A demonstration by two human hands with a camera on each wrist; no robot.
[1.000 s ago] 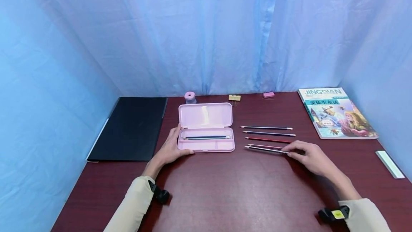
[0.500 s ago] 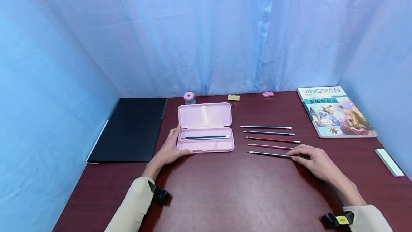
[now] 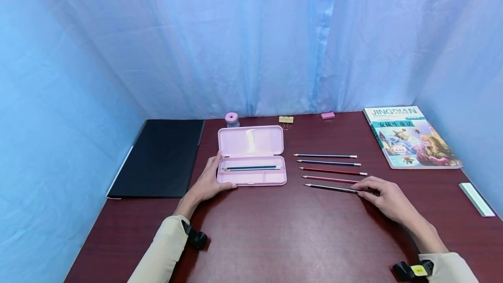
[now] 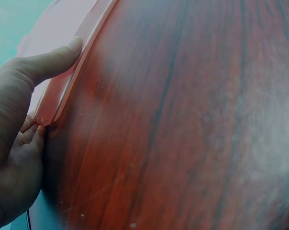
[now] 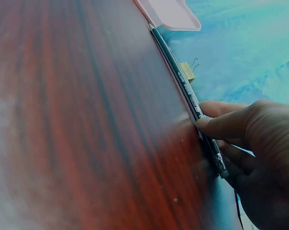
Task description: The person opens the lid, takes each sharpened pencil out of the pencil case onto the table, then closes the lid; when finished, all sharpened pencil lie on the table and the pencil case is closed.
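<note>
A pink pencil case (image 3: 251,184) lies open mid-table, its lid tipped back, with a couple of dark pencils (image 3: 251,168) in the long compartment. My left hand (image 3: 204,182) holds the case's left end, thumb (image 4: 53,60) on the front edge and fingers round the side. On the right, my right hand (image 3: 387,198) pinches a black pencil (image 5: 183,86) near its eraser end, thumb against forefinger. That pencil lies nearest me in a row with a pinkish-red pencil (image 3: 330,179), a red pencil (image 3: 334,170) and two dark blue pencils (image 3: 329,162), all tips pointing left.
Left of the case lies a black folder (image 3: 161,156). Behind stand a pencil sharpener (image 3: 232,120), a yellow binder clip (image 3: 286,119) and a pink eraser (image 3: 328,115). A book (image 3: 412,139) and a pale green-white bar (image 3: 477,200) lie at the right. Blue curtains enclose the table.
My right hand has drawn the black pencil toward me and slightly right, apart from the pinkish-red one, then nearly stopped. The left hand keeps its place on the case.
</note>
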